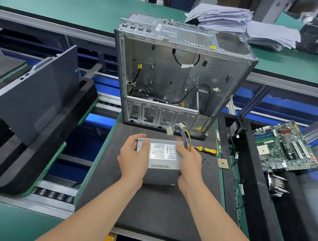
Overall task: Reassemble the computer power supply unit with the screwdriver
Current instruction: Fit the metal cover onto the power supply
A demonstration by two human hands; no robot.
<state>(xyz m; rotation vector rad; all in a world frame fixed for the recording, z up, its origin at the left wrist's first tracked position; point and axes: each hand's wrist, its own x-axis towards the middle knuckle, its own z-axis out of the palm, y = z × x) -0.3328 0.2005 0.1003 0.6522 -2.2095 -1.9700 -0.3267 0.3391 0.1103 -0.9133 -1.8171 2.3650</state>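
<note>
Surface: dark mat [150, 207], green bench [68, 5] at 11 o'clock.
Power supply unit [161, 155]: mid-mat, open computer case [174, 75] at 12 o'clock.
Grip: left hand [134, 159] and right hand [189, 161] clasp its ends.
Screwdriver [207, 150]: lying at 3 o'clock of the unit.
Room: motherboard [284, 147] further out at 3 o'clock, papers [231, 19] at 1 o'clock.

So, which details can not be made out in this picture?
Head view: the print on the white label of the grey metal power supply unit is too small to read.
Head view: the unit's side walls are covered by the left hand and the right hand gripping it.
Head view: the tip of the yellow-and-black screwdriver is hidden behind the coloured wire bundle.
Head view: the green motherboard at the right is blurred.
</note>
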